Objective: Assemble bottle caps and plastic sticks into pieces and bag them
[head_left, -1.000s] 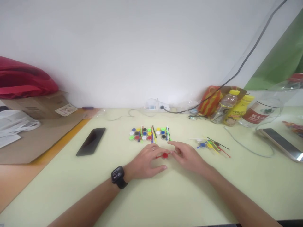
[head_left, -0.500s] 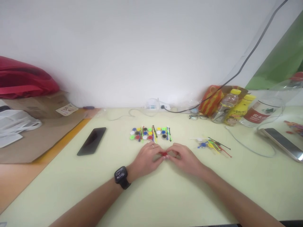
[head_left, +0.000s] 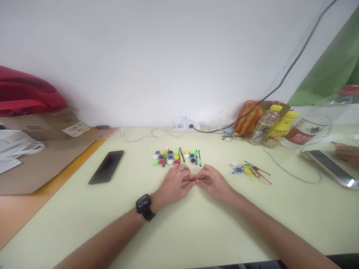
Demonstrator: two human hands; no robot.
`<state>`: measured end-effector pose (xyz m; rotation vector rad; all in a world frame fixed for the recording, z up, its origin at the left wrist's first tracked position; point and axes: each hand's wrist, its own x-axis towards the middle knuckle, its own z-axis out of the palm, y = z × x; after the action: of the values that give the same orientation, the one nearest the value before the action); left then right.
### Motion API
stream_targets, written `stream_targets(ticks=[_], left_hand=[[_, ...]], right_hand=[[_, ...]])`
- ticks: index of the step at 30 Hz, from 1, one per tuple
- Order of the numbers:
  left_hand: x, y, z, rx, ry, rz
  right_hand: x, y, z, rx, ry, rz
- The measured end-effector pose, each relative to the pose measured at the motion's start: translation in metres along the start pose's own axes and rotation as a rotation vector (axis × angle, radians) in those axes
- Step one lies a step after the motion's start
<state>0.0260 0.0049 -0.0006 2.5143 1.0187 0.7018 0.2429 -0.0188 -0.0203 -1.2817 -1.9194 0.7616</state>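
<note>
My left hand (head_left: 173, 184), with a ring and a black watch (head_left: 143, 203) at its wrist, pinches a thin red plastic arrow spinner (head_left: 193, 180). Fingertips of my right hand (head_left: 214, 183) are closed on the same piece from the other side. The spinner lies sideways between the hands, just above the table; fingers hide part of it. Beyond them are rows of coloured round discs (head_left: 170, 157) with thin plastic arrows (head_left: 181, 155) laid among them. To the right of my right hand lies a loose group of arrows (head_left: 259, 172) and discs, including a blue disc (head_left: 238, 170).
A black phone (head_left: 106, 167) lies left, another phone (head_left: 332, 168) right. Bottles (head_left: 282, 129), glasses (head_left: 233, 138) and a cable (head_left: 288, 164) are at back right. A cardboard box (head_left: 42, 123) stands left. What looks like another person's hand (head_left: 347, 151) shows at the right edge.
More of the red arrow spinner shows between my fingers, stretched sideways. The view has shifted slightly. A hand-like shape now covers the colourful pile at the right edge.
</note>
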Motion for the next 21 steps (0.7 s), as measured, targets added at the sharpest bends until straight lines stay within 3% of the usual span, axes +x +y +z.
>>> stream_targets(ticks=[7, 16, 21], left_hand=[[-0.003, -0.001, -0.002, -0.033, 0.038, 0.047], [-0.007, 0.004, -0.006, -0.104, 0.206, -0.045], [-0.008, 0.002, -0.005, -0.030, 0.113, 0.062]], right_hand=[[0.000, -0.003, -0.017, -0.092, 0.061, 0.093], [-0.008, -0.020, -0.022, -0.323, 0.189, 0.301], [-0.009, -0.031, -0.026, -0.331, 0.143, 0.268]])
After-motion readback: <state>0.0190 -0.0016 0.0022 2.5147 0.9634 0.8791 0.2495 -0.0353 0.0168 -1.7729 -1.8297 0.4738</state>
